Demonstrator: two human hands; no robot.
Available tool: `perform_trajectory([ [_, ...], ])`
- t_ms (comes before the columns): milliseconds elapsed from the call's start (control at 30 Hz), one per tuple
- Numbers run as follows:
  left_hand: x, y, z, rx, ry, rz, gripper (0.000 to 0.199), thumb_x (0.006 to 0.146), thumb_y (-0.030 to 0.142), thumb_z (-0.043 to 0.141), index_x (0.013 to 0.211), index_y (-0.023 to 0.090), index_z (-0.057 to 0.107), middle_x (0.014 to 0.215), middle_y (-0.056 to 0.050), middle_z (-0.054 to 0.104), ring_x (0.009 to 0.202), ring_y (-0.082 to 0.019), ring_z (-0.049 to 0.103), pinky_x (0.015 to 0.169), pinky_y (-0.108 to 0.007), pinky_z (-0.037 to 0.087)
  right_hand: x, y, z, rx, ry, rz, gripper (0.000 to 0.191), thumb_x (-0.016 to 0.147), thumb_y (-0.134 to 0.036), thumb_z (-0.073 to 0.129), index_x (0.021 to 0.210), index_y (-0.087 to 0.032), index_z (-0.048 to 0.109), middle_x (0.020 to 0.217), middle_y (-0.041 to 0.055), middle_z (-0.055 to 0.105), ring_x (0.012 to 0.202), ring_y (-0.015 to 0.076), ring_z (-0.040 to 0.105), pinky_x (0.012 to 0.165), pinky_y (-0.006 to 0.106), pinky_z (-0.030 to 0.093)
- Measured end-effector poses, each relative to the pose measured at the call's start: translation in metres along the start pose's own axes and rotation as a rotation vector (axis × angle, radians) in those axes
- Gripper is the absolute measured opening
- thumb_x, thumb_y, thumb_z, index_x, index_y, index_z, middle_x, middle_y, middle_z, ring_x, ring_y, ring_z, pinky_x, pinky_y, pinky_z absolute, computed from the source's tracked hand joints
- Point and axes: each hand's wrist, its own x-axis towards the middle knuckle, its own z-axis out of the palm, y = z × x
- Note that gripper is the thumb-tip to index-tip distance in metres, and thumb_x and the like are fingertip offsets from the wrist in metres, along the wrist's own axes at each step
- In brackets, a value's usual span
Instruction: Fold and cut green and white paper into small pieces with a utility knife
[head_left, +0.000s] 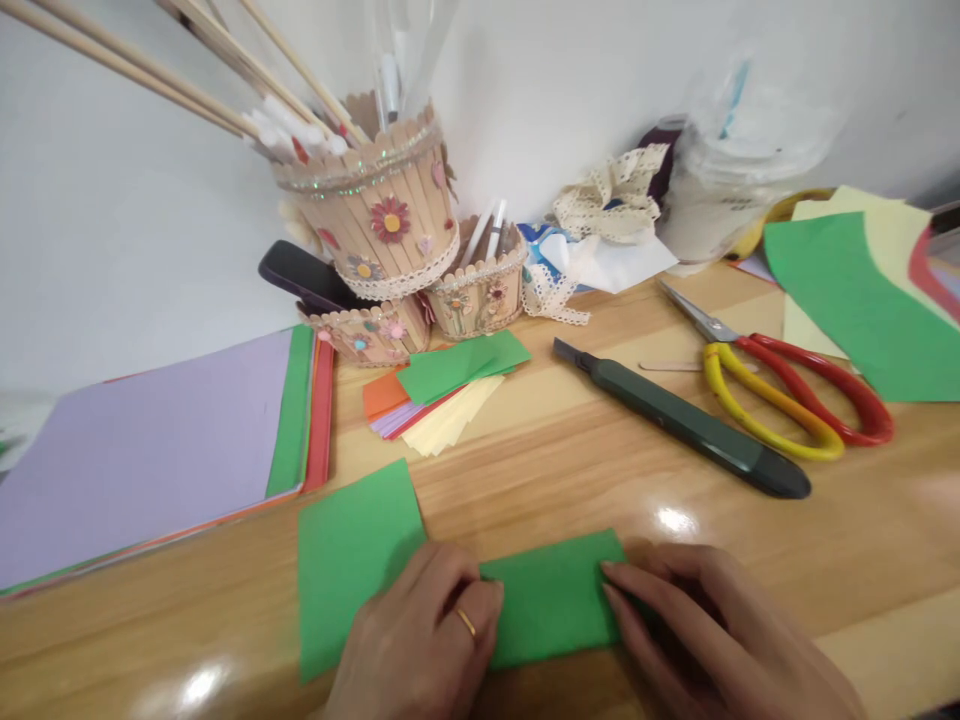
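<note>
A small green paper rectangle (553, 600) lies on the wooden table between my hands, and it looks folded. My left hand (420, 630), with a gold ring, is closed over its left end, fingers curled and pressed down. At the right edge, my right hand (712, 625) pinches the paper between thumb and fingertips. Another green paper piece (352, 560) lies flat just left of and partly behind my left hand. Farther back is a fan of cut paper strips (457, 390) in green, orange, purple, red and yellow.
A dark utility knife (682, 420) and red-and-yellow scissors (780, 385) lie at right. Stacked coloured sheets (165, 450) are at left. Decorated stick holders (375, 215) stand against the wall. Behind the scissors are a plastic cup (712, 190) and paper scraps (862, 300).
</note>
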Motion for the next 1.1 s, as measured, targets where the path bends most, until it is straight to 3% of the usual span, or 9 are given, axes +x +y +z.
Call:
perform_trajectory([
  [167, 0.011, 0.001, -0.003, 0.098, 0.165, 0.127, 0.026, 0.097, 0.021, 0.044, 0.094, 0.028, 0.069, 0.093, 0.000, 0.067, 0.087, -0.015, 0.060, 0.068, -0.021, 0.054, 0.017, -0.010, -0.001, -0.024, 0.175, 0.054, 0.014, 0.092, -0.023, 0.051, 0.089, -0.019, 0.064, 0.079, 0.0048, 0.060, 0.070, 0.0142, 0.058, 0.059, 0.025, 0.051],
  [333, 0.018, 0.001, 0.005, 0.149, 0.269, 0.366, 0.021, 0.097, 0.024, 0.052, 0.106, 0.036, 0.067, 0.095, 0.006, 0.065, 0.098, -0.014, 0.056, 0.092, -0.027, 0.050, 0.020, -0.015, -0.008, -0.092, 0.169, -0.031, 0.019, 0.094, -0.017, 0.044, 0.089, -0.016, 0.063, 0.079, 0.0053, 0.060, 0.072, 0.0163, 0.054, 0.063, 0.029, 0.048],
  [433, 0.015, 0.001, 0.016, 0.141, 0.243, 0.380, 0.019, 0.093, 0.031, 0.059, 0.111, 0.036, 0.064, 0.098, 0.005, 0.062, 0.104, -0.016, 0.054, 0.100, -0.034, 0.045, 0.016, -0.014, -0.013, -0.162, 0.110, -0.111, 0.028, 0.096, -0.016, 0.035, 0.091, -0.014, 0.063, 0.080, 0.0060, 0.060, 0.074, 0.0175, 0.053, 0.065, 0.031, 0.046],
  [600, 0.014, 0.003, 0.019, 0.165, 0.242, 0.379, 0.013, 0.092, 0.032, 0.061, 0.105, 0.032, 0.065, 0.097, 0.003, 0.062, 0.104, -0.018, 0.053, 0.099, -0.033, 0.045, 0.003, -0.017, -0.012, -0.161, 0.067, -0.188, 0.037, 0.097, -0.014, 0.026, 0.108, -0.013, 0.061, 0.088, 0.0076, 0.062, 0.082, 0.0193, 0.053, 0.072, 0.034, 0.045],
  [833, 0.014, 0.000, 0.006, 0.237, 0.162, 0.477, 0.029, 0.096, 0.026, 0.055, 0.124, 0.032, 0.057, 0.101, 0.001, 0.063, 0.108, -0.020, 0.050, 0.103, -0.037, 0.038, -0.007, -0.019, -0.022, -0.198, -0.002, -0.333, 0.041, 0.096, -0.012, 0.023, 0.114, -0.010, 0.060, 0.102, 0.0065, 0.067, 0.095, 0.0194, 0.054, 0.079, 0.032, 0.043],
  [1100, 0.004, 0.004, -0.014, 0.472, -0.050, 0.599, 0.032, 0.100, 0.026, 0.043, 0.128, 0.021, 0.056, 0.120, -0.003, 0.063, 0.118, -0.018, 0.045, 0.106, -0.037, 0.026, -0.025, 0.008, -0.024, -0.273, -0.079, -0.347, 0.043, 0.095, -0.013, 0.025, 0.128, -0.012, 0.052, 0.115, 0.0090, 0.064, 0.097, 0.0216, 0.053, 0.076, 0.038, 0.042],
])
